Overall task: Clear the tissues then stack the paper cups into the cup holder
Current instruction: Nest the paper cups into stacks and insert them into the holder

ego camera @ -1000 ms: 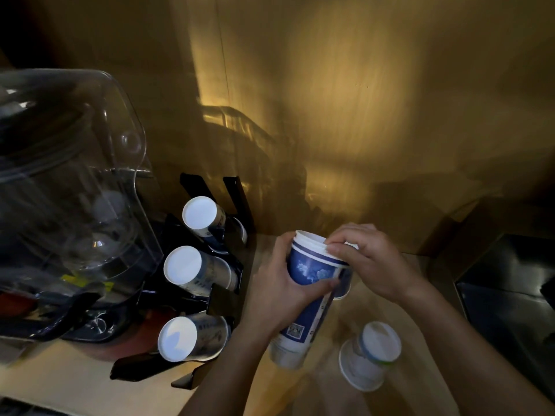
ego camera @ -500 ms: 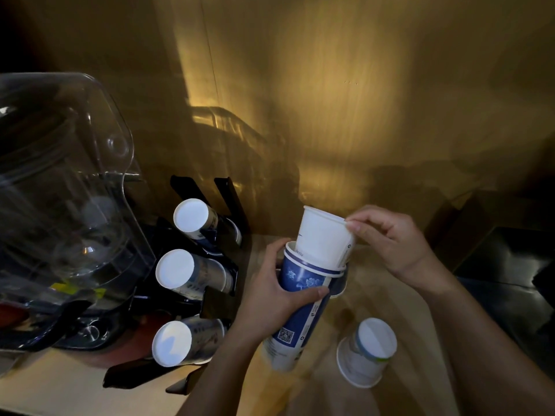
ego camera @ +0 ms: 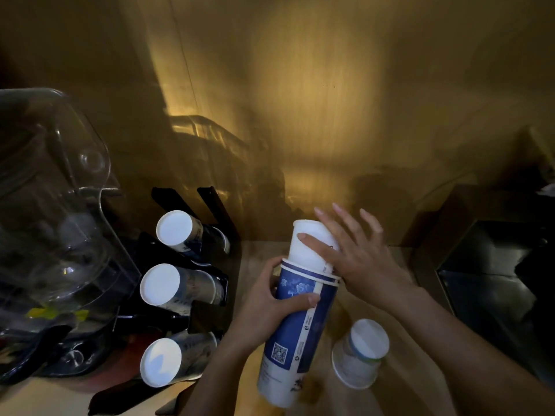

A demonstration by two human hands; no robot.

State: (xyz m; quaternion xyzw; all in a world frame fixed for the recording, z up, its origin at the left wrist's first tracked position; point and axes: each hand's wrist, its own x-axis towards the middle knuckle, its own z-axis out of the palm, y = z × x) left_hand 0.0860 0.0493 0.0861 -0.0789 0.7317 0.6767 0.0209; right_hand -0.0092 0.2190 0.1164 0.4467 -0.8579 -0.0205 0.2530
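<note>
My left hand (ego camera: pixel 270 301) grips a tall stack of blue-and-white paper cups (ego camera: pixel 297 340), tilted with its lower end near the counter. A white cup (ego camera: pixel 309 247) sticks partly out of the stack's top. My right hand (ego camera: pixel 357 259) rests flat against that white cup, fingers spread, thumb on its side. One more white cup (ego camera: pixel 359 355) stands upside down on the counter to the right of the stack. The black cup holder (ego camera: pixel 207 316) at left holds three rows of cups, their white bottoms (ego camera: pixel 160 283) facing me.
A clear plastic blender jug (ego camera: pixel 51 205) on a dark base fills the left side. A wooden wall stands close behind the counter (ego camera: pixel 255 259). A dark metal surface (ego camera: pixel 492 283) lies at the right.
My right hand pulled the white cup part way up out of the stack, then opened and now lies flat against it. The left hand kept holding the stack.
</note>
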